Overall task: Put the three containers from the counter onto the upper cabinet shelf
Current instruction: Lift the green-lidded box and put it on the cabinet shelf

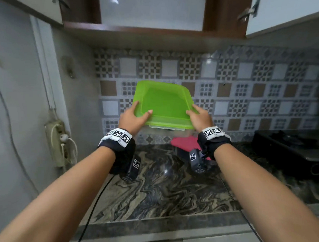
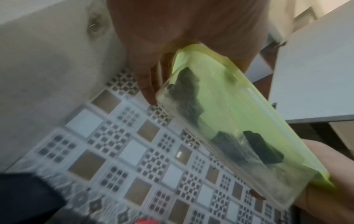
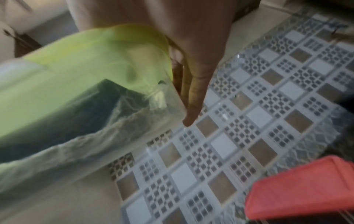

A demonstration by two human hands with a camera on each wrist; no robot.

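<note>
A clear container with a green lid (image 1: 165,102) is up in the air in front of the tiled wall, tilted with its far edge raised. My left hand (image 1: 134,116) grips its left side, thumb over the lid. My right hand (image 1: 198,115) grips its right side the same way. The left wrist view shows the container (image 2: 229,121) from below, with dark things inside. In the right wrist view the container (image 3: 76,98) fills the left, fingers (image 3: 193,91) along its wall. A red-lidded container (image 1: 185,142) (image 3: 302,189) stands on the counter beneath, partly hidden by my right wrist.
The upper cabinet (image 1: 150,11) hangs above, with a brown frame and pale doors. The marbled counter (image 1: 158,185) lies below. A black stove (image 1: 293,151) sits at the right. A power strip with cables (image 1: 59,143) hangs on the left wall.
</note>
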